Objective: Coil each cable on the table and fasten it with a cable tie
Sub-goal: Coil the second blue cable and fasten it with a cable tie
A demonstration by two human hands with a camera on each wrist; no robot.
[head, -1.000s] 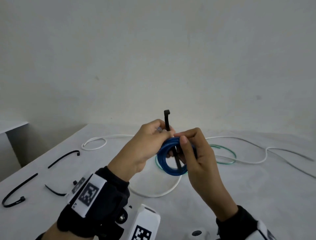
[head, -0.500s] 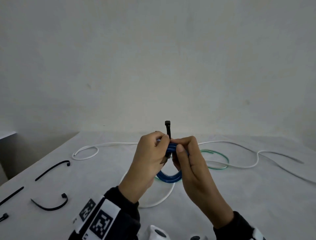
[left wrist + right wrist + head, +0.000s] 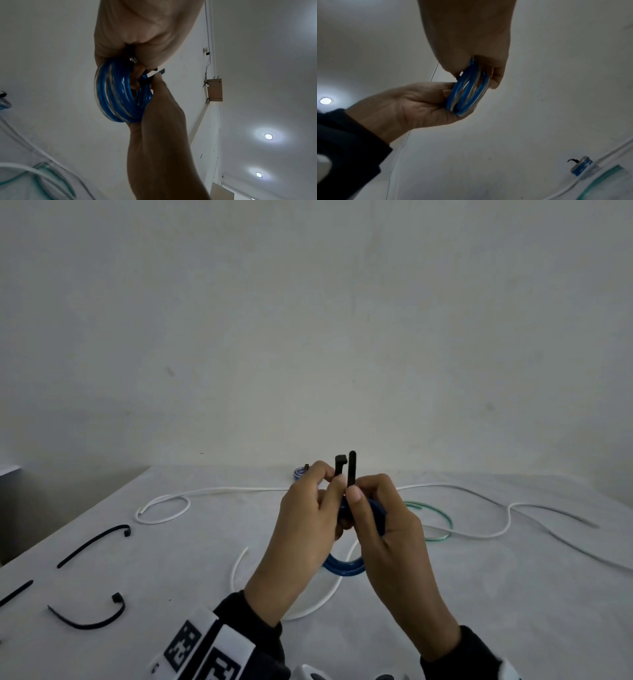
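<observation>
A blue cable coil (image 3: 344, 568) hangs in the air between both hands, above the table (image 3: 513, 594). A black cable tie (image 3: 351, 470) is looped through it, and both its ends stick up side by side. My left hand (image 3: 330, 479) grips the coil (image 3: 467, 92) and pinches the tie's head end. My right hand (image 3: 363, 489) pinches the tie's tail, with its other fingers curled round the coil (image 3: 116, 92). Only a short piece of the tie (image 3: 145, 81) shows between the fingers in the left wrist view.
A long white cable (image 3: 212, 491) and a green cable (image 3: 442, 518) lie loose on the table. A second blue coil (image 3: 300, 472) sits at the far edge. Spare black ties (image 3: 96, 544) (image 3: 92, 618) lie at the left.
The tie's tail has come up through the coil and now stands beside the head end. My hands have closed together and the coil has turned more edge-on.
</observation>
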